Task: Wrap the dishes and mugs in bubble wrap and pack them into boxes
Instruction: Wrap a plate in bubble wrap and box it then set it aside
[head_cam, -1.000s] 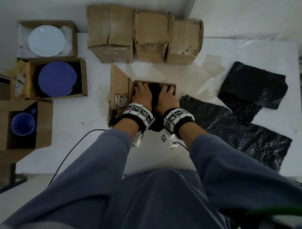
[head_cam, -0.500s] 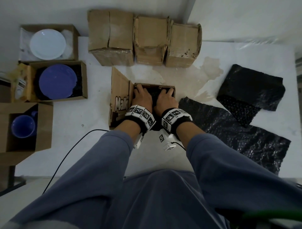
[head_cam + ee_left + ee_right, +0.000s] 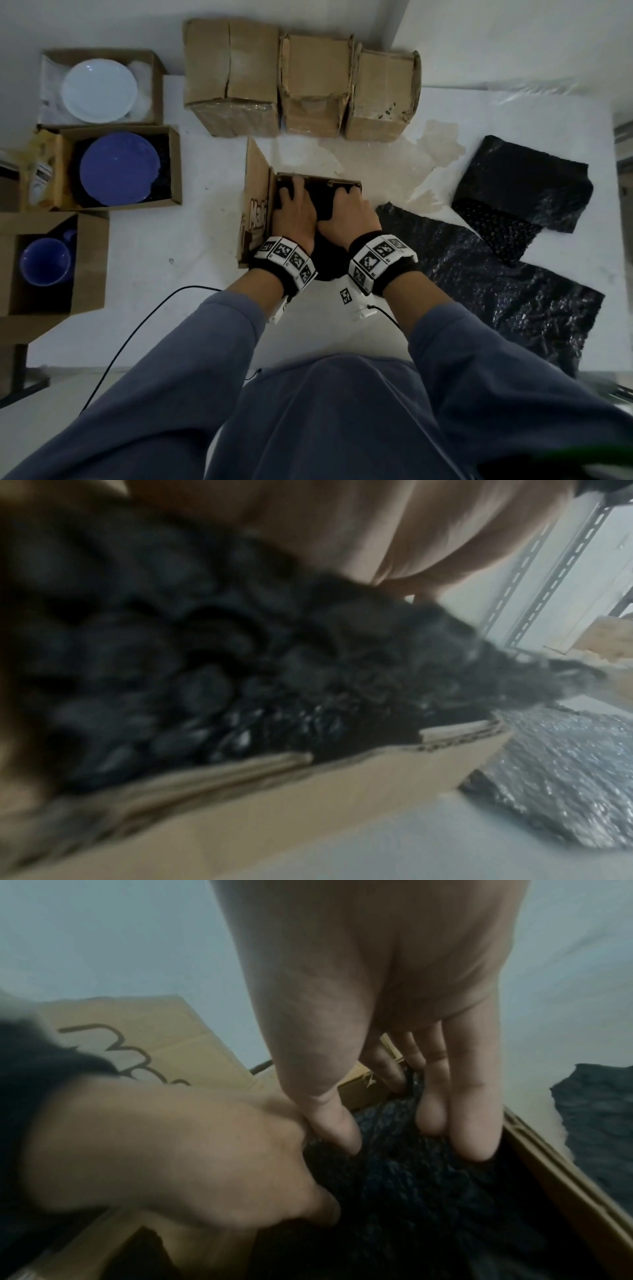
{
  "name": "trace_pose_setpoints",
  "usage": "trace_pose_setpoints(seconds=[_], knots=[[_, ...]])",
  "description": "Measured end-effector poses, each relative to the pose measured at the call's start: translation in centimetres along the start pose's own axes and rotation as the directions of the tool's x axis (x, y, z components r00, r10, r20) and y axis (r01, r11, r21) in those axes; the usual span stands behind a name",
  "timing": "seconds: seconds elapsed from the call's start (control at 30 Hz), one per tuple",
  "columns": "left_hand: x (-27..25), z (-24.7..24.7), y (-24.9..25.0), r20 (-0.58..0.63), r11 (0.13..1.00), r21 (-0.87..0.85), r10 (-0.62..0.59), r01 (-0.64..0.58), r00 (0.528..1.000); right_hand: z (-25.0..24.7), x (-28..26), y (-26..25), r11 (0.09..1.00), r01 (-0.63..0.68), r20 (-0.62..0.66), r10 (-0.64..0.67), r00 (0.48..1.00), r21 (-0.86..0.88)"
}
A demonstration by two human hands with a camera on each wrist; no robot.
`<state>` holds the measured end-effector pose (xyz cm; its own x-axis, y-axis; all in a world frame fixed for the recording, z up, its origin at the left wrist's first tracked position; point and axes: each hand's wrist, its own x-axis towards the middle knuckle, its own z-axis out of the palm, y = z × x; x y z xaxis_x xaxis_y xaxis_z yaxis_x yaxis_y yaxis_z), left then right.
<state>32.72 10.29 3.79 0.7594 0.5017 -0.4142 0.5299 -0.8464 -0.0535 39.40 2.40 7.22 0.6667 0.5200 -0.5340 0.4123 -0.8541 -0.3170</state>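
An open cardboard box (image 3: pixel 255 205) with a printed flap stands at the middle of the white table. Inside it lies a bundle in black bubble wrap (image 3: pixel 322 205), which hides whatever it wraps. My left hand (image 3: pixel 294 212) lies on the bundle's left side with its fingers spread toward the far left corner. My right hand (image 3: pixel 349 216) lies beside it. In the right wrist view my right hand's straight fingers (image 3: pixel 455 1123) push down into the wrap (image 3: pixel 394 1191), and the left hand (image 3: pixel 205 1150) presses beside them. The left wrist view is blurred: black wrap (image 3: pixel 205 669) above the box's wall (image 3: pixel 308 791).
Open boxes at the left hold a white plate (image 3: pixel 99 90), a blue plate (image 3: pixel 120 168) and a blue mug (image 3: pixel 44 262). Three closed boxes (image 3: pixel 313 85) line the back. Black bubble wrap sheets (image 3: pixel 496 284) and a folded one (image 3: pixel 524 185) lie at the right. A cable (image 3: pixel 137 325) crosses the front left.
Both hands stay pressed on the wrapped bundle in the box. Only the view has shifted a little.
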Motion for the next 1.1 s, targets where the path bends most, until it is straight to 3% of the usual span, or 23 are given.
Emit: trace_pose_setpoints(seconds=[0.27,0.5,0.7,0.93,1.1], knots=[[0.5,0.1,0.3,0.018,0.999,0.004,-0.043,0.043,0.999,-0.5,-0.7,0.2,0.999,0.042,-0.074,-0.044,0.996,-0.034],[1.4,-0.2,0.3,0.083,0.997,0.002,-0.072,0.072,0.994,0.1,0.5,-0.2,0.998,-0.055,0.092,0.057,0.994,-0.031],[1.5,-0.4,0.1,0.115,0.993,-0.082,-0.075,0.084,0.991,-1.8,1.1,-1.2,0.986,0.015,0.206,0.02,0.978,-0.165],[0.6,-0.1,-0.2,0.129,0.98,-0.188,-0.048,0.071,0.991,-2.3,-0.1,-0.3,0.987,0.053,0.136,-0.032,0.99,-0.154],[0.1,-0.1,-0.6,0.098,0.967,-0.255,0.003,0.022,0.995,-1.5,-0.9,0.2,0.952,0.076,0.206,-0.015,0.979,-0.295]])
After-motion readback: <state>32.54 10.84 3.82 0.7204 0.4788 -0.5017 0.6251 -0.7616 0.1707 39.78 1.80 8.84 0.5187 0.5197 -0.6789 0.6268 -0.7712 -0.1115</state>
